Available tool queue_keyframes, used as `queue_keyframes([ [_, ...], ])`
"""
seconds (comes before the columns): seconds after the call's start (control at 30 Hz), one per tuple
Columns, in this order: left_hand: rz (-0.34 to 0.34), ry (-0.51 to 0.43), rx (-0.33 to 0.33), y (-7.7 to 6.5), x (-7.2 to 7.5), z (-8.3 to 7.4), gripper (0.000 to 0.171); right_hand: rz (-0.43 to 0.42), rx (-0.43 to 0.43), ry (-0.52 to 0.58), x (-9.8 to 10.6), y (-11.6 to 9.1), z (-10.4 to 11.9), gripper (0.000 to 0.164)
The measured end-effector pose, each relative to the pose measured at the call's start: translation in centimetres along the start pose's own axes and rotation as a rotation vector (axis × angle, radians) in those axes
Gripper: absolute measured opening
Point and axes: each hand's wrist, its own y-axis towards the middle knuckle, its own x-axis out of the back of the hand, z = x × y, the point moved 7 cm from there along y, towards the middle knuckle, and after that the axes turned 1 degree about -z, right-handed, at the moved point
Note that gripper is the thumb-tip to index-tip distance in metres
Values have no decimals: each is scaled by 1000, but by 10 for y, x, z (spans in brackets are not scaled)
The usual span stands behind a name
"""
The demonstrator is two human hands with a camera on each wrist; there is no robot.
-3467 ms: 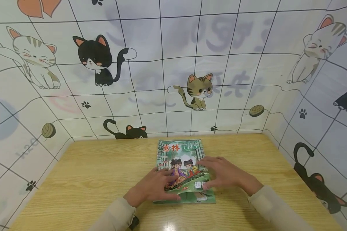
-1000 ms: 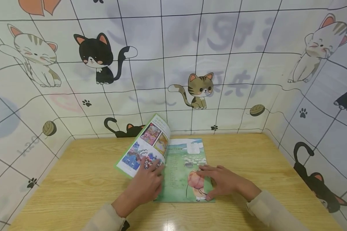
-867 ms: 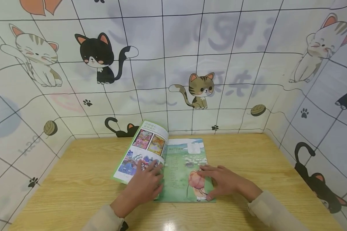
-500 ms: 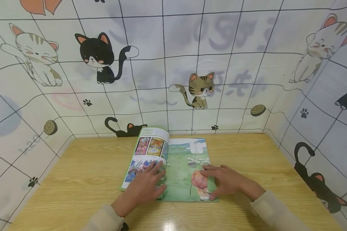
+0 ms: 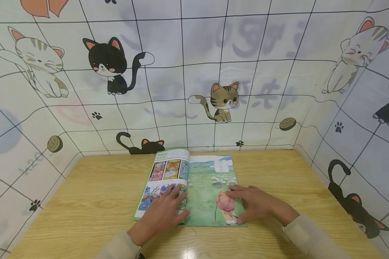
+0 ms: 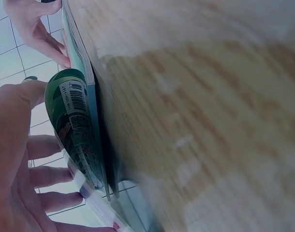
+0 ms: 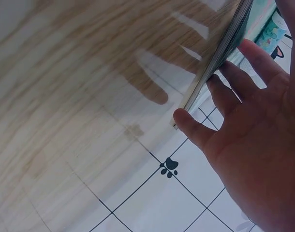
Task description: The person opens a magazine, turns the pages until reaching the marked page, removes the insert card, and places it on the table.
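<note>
An illustrated magazine [image 5: 201, 190] lies spread on the wooden table. Its left page [image 5: 173, 169] carries framed colour pictures; its right page is green, with a pink flower and a block of text. My left hand [image 5: 162, 212] rests with extended fingers on the lower left page. In the left wrist view, that hand [image 6: 22, 159] lies along the folded-over cover [image 6: 77, 130], which bulges near the spine and shows a barcode. On the right page's outer edge rests my right hand [image 5: 259, 205], fingers loosely spread. The right wrist view shows those fingertips touching the page edges [image 7: 220, 53].
The wooden table [image 5: 100, 194] extends to both sides of the magazine. A white grid-patterned sheet with cartoon cats [image 5: 225, 102] hangs behind and along both sides.
The magazine was closed at first; its cover has been turned over to the left. Since then the left page has swung down flatter under my left hand, while the right hand stays at the right edge.
</note>
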Motion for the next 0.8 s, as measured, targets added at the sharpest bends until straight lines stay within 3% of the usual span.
queue_keyframes([
  [0.3, 7, 26, 5, 1, -4, -3, 77, -25, 22, -10, 0, -1, 1, 89],
  [0.8, 28, 55, 10, 5, -7, -11, 106, -35, -48, -41, 1, 3, 0, 81],
])
